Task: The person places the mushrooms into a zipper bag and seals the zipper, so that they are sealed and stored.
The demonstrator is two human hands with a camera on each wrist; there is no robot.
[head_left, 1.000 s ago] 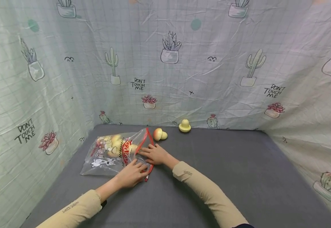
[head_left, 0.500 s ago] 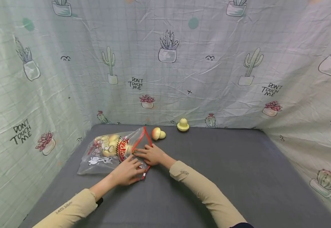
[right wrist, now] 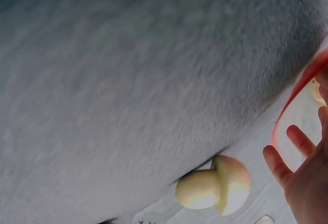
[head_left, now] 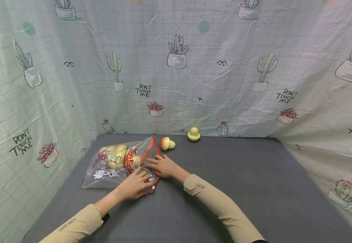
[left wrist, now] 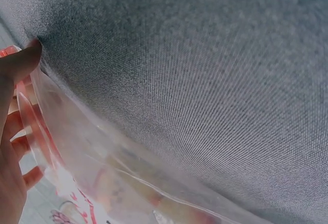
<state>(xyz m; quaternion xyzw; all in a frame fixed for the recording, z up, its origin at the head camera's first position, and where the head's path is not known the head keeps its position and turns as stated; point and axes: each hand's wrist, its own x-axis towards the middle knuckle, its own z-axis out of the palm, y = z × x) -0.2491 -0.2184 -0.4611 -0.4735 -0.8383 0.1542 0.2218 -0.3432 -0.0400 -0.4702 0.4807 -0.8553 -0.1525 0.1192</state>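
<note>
A clear plastic bag point(head_left: 103, 182) with red lettering and a red-edged mouth lies on its side at the left in the head view. Several yellow mushroom-shaped pieces point(head_left: 120, 150) show through its printed plastic. My left hand point(head_left: 134, 186) grips the near side of the mouth; in the left wrist view its thumb point(left wrist: 24, 62) is on one side of the plastic and the fingers on the other. My right hand point(head_left: 161, 166) holds the red rim point(right wrist: 300, 85) on the right side of the mouth. Its thumb is hidden, and its outer fingers are spread.
Just beyond the right hand, a yellow mushroom point(head_left: 167, 144) with a reddish cap lies on its side. Another yellow mushroom point(head_left: 194, 134) stands cap down near the back edge. Printed curtains point(head_left: 224, 84) rise around the dark grey table point(head_left: 239, 168).
The head view has shifted slightly. Both hands stay at the bag's mouth, and the red rim between them has moved a little to the left. The two loose mushrooms have not moved.
</note>
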